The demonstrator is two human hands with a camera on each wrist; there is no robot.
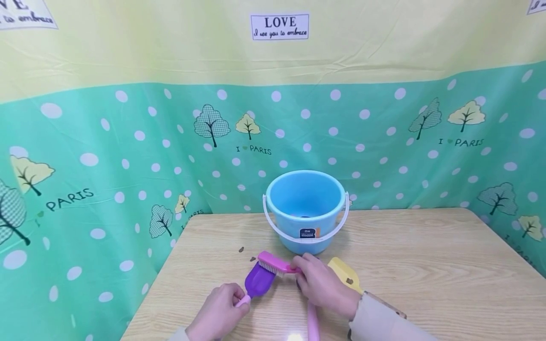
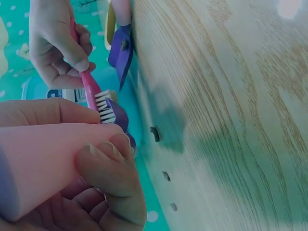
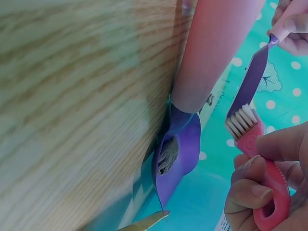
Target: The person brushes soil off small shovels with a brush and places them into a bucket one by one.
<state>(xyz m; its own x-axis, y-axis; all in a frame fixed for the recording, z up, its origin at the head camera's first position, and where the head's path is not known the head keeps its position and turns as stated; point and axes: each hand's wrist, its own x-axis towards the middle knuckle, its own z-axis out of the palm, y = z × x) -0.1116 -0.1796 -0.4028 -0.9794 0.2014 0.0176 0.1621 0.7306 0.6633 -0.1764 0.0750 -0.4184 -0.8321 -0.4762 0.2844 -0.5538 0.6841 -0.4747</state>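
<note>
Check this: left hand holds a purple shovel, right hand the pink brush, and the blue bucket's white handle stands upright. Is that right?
Not quite: the white handle hangs down across the blue bucket, as the head view shows. The left hand holds a purple shovel, the right hand the pink brush.

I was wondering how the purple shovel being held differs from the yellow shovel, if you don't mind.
The purple shovel is held in the left hand, while the yellow shovel lies on the table. The yellow shovel carries a brown piece; none shows in the purple shovel. Both have scoop-shaped blades.
</note>
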